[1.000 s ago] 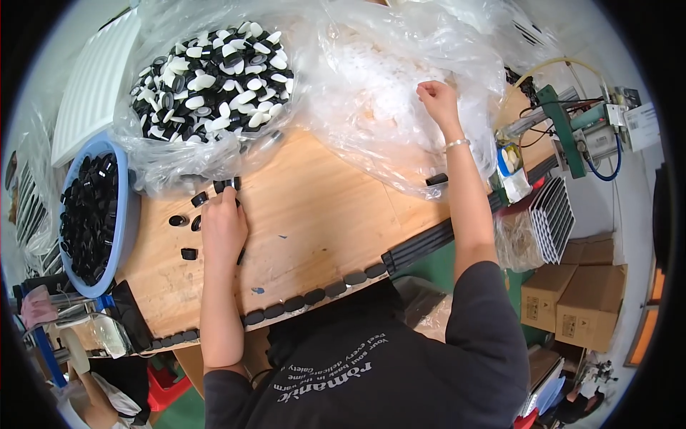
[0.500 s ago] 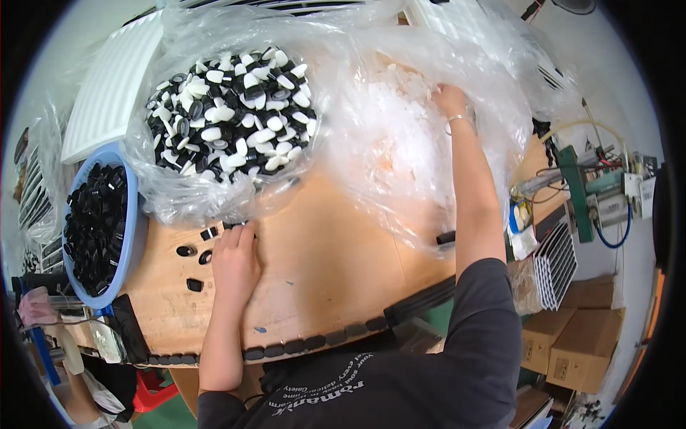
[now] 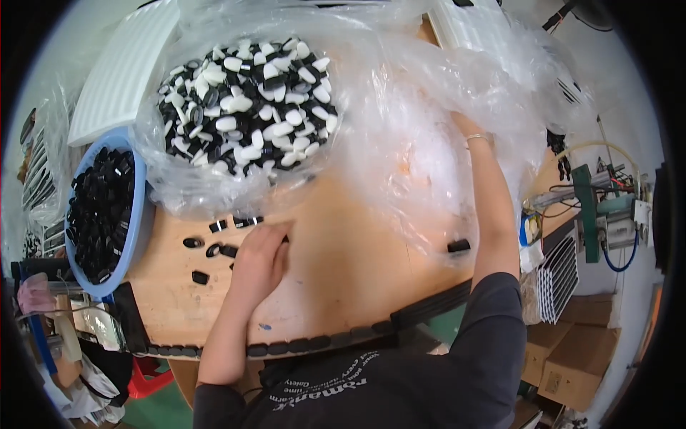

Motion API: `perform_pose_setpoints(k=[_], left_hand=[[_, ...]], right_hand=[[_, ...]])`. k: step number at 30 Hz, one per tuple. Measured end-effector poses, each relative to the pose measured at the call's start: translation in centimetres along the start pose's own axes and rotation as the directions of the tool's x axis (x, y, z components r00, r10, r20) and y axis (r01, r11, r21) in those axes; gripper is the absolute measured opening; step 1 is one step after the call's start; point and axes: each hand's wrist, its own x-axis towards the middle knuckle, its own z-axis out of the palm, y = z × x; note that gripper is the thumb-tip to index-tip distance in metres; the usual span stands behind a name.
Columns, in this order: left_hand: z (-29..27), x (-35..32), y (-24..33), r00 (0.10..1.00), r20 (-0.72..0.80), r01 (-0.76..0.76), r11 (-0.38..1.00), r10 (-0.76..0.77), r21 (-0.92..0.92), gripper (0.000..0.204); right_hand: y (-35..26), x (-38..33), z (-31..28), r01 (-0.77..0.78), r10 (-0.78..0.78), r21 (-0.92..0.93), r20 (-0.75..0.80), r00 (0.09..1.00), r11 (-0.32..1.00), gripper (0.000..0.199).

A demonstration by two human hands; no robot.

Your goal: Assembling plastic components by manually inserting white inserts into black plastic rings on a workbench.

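Observation:
On the wooden tabletop, my left hand [image 3: 263, 256] rests with curled fingers, and a small black plastic part shows at its fingertips. Several loose black plastic parts [image 3: 200, 277] lie just to its left. My right hand [image 3: 466, 124] reaches into a clear plastic bag [image 3: 379, 193] of small white or translucent pieces [image 3: 429, 154]; its fingers are hidden there. Left of that bag, another open clear bag holds a heap of black-and-white plastic parts [image 3: 250, 114].
A blue basin [image 3: 141, 236] full of black parts [image 3: 100, 214] stands at the left. A row of black pieces [image 3: 300, 344] lines the table's near edge. One black piece [image 3: 459, 245] lies by my right forearm. A green-framed device [image 3: 587, 214] and cardboard boxes [image 3: 579, 365] are at the right.
My left hand has moved right and slightly nearer, uncovering more black parts. My right hand has sunk deeper among the white pieces, its fingers now out of sight. The whole view has shifted a little.

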Motion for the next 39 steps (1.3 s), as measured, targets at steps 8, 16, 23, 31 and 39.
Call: perform_pose_setpoints(k=[8,16,23,31,39], left_hand=[[1.9,-0.4,-0.9,0.969,-0.081,0.138,0.778,-0.235,-0.613,0.028],[1.0,-0.5,0.0,0.974,-0.067,0.114,0.721,-0.218,-0.684,0.029],[1.5,-1.0,-0.3,0.958,-0.002,0.164,0.556,-0.286,-0.815,0.035],[1.5,-0.7,-0.3,0.966,-0.151,0.043,0.704,-0.211,-0.708,0.034],[1.0,-0.6,0.8,0.941,-0.253,0.035,0.807,-0.226,-0.590,0.026]], right_hand=[[-10.5,0.4,-14.7,-0.820,0.011,0.504,0.850,0.526,0.272,0.018],[-24.3,-1.4,-21.8,-0.735,-0.300,0.676,0.714,0.633,0.056,0.019],[-26.6,-2.5,-22.5,-0.802,-0.285,0.560,0.750,0.597,-0.208,0.013],[-27.4,-4.0,-22.0,-0.784,-0.283,0.504,0.742,0.608,-0.363,0.015],[-27.8,-4.7,-21.5,-0.763,-0.358,0.461,0.689,0.630,-0.453,0.024]])
